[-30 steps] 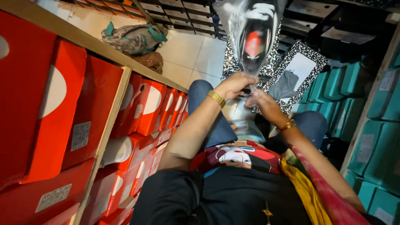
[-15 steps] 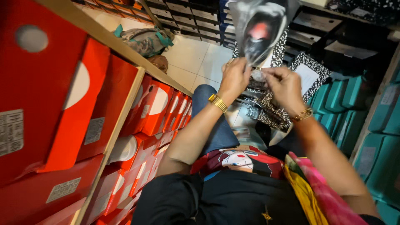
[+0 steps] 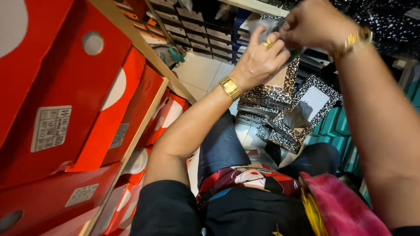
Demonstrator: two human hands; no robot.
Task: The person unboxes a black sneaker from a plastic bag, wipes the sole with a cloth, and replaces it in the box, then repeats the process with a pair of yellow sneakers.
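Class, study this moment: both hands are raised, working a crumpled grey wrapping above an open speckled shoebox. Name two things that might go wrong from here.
1. The crumpled grey wrapping is pinched between the left hand and right hand; it is thin and might tear or slip from the grip.
2. Anything dropped would probably land among the black-and-white speckled shoeboxes stacked below, possibly knocking the loose speckled lid.

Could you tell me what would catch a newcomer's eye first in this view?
Probably the red boxes stacked on wooden shelves, filling the whole left side. Next, the two hands meeting at top centre: the left hand, with a gold ring and watch, and the right hand pinch something grey between them. Below them lie speckled black-and-white boxes on the floor.
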